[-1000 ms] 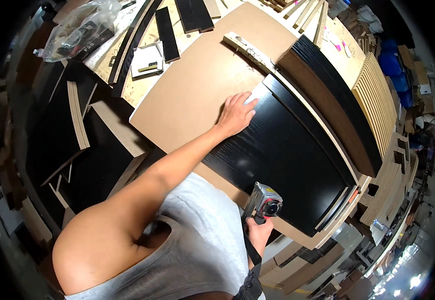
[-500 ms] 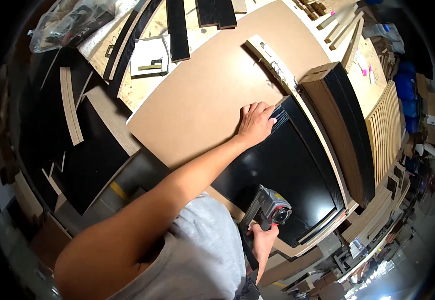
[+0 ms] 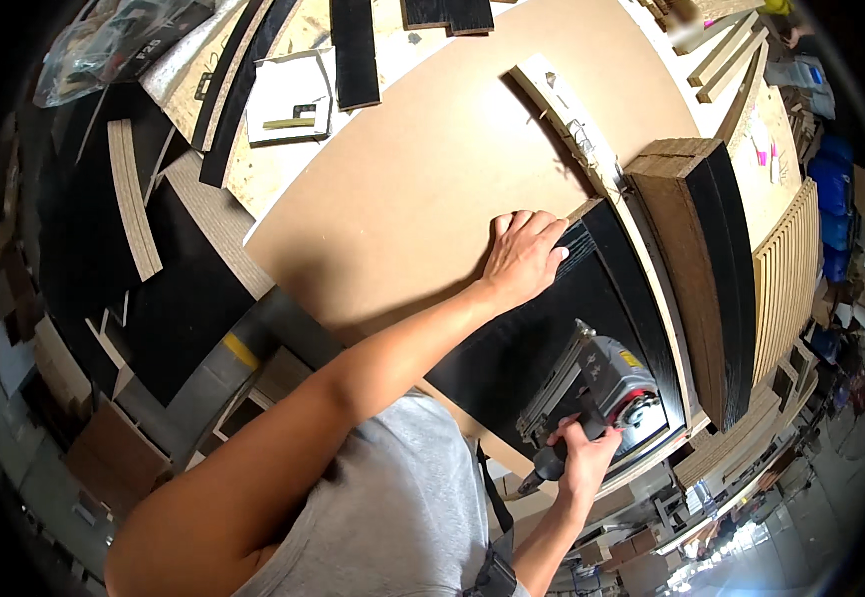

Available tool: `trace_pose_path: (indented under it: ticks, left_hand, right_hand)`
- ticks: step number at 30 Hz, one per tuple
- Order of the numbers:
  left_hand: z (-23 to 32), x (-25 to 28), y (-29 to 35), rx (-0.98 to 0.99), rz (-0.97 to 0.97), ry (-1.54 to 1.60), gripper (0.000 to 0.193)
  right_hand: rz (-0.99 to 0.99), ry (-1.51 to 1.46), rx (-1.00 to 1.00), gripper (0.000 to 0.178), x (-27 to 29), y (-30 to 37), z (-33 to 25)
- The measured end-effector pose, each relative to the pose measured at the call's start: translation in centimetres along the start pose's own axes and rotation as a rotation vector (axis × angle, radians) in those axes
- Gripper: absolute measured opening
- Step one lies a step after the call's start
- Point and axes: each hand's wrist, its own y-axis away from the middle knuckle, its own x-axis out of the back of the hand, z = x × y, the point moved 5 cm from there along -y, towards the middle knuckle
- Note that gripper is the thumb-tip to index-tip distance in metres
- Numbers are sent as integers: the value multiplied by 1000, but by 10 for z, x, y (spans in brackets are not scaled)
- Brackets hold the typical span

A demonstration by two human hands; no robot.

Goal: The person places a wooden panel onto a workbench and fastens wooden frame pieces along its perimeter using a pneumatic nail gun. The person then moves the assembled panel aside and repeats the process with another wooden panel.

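My left hand [image 3: 524, 257] grips the far edge of a black wooden frame piece [image 3: 578, 242], thumb on its top and fingers bent over the outer side. That piece borders a glossy black panel [image 3: 497, 348] lying on a large tan board [image 3: 392, 179]. In my right hand [image 3: 588, 458] is a grey and black nail gun [image 3: 613, 376], the fingers wrapped round its handle. The nail gun is over the near right part of the black panel; whether its nose touches anything cannot be seen. Along the frame's right side runs a pale curved wooden strip [image 3: 570, 124].
A thick curved block with a black face [image 3: 736, 269] stands right of the strip. Slatted wood [image 3: 788, 279] lies beyond it. Black boards [image 3: 356, 60] and a white tray [image 3: 275, 75] are at the far left. Dark panels [image 3: 189, 298] stand at left.
My right hand has brought the nail gun up and to the right, over the black panel. My left hand keeps its place on the frame edge while the view shifts slightly.
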Motion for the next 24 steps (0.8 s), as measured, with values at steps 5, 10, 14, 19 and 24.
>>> trace_pose_path:
  ticks: [5,10,14,19,24]
  left_hand:
    - [3,1,-2,-49,28,-11,40]
    - [5,-1,-2,-48,0,-48,40]
    - [2,-4,-1,-58,10,-47,41]
    - [2,2,-2,-62,-10,-32,41]
    - [0,-6,-1,-53,19,-3,44]
  right_hand:
    - [-14,8,51,29,2,-21,-13]
    - [-28,-38,77,29,-5,-37,-35]
    - [-39,10,73,34,-9,-49,-51]
    - [-87,5,70,41,-16,-65,-70]
    - [-115,19,76,34,-17,-81,-75]
